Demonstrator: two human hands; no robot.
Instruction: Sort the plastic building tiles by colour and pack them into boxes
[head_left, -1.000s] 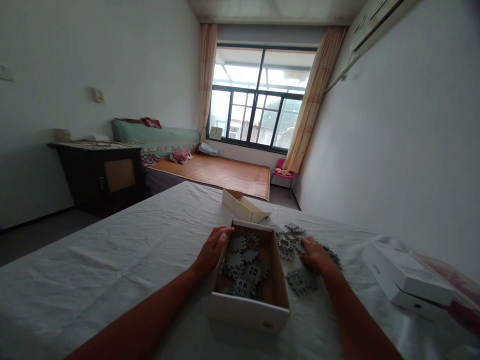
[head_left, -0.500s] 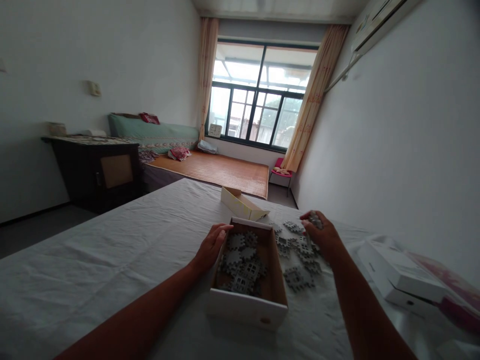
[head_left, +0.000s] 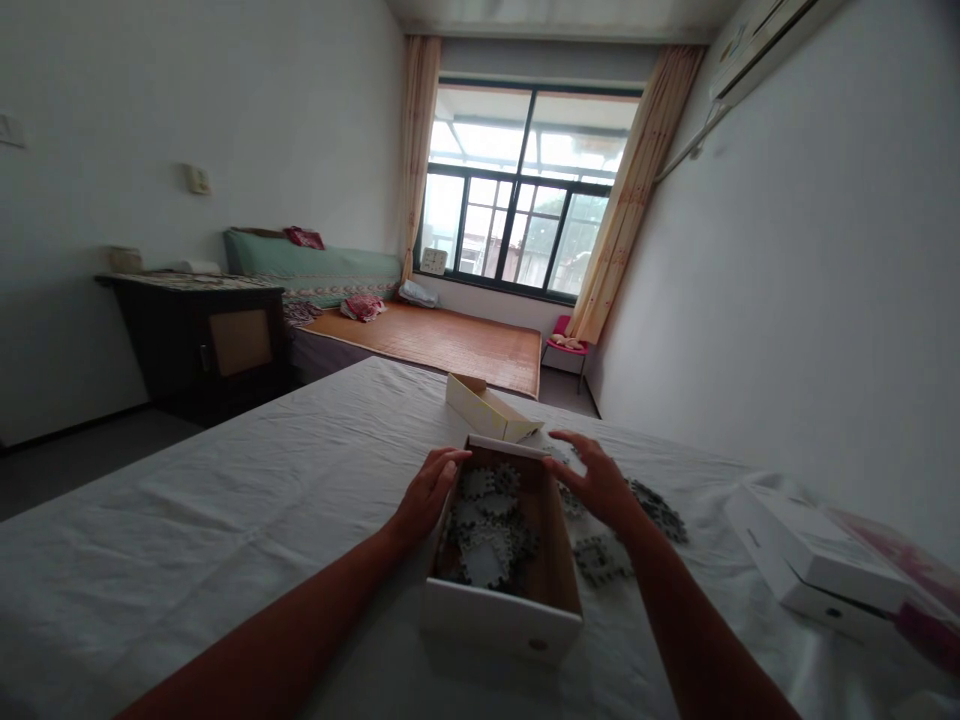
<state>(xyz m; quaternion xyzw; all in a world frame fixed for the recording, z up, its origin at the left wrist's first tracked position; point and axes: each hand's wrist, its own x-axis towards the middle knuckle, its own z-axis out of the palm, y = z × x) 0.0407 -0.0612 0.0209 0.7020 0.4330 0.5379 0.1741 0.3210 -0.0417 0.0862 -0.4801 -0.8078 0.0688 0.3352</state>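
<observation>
An open cardboard box (head_left: 501, 616) stands on a white-clothed table (head_left: 225, 520) in front of me. Several grey notched puzzle pieces (head_left: 487, 540) lie inside it. My left hand (head_left: 427, 492) rests against the box's left wall, fingers curled over its rim. My right hand (head_left: 596, 475) hovers above the box's right edge with fingers spread and nothing in them. More grey pieces (head_left: 656, 505) lie loose on the cloth to the right of the box.
The box's lid (head_left: 487, 408) lies just beyond it. Two stacked white flat boxes (head_left: 806, 560) sit at the right, near the wall. Behind the table are a dark cabinet (head_left: 202, 340), a bed with a mat (head_left: 435, 340) and a window.
My right hand lifted from the loose pieces with a piece pinched, moved left to the box, and is now spread with nothing in it. The left hand stayed on the box.
</observation>
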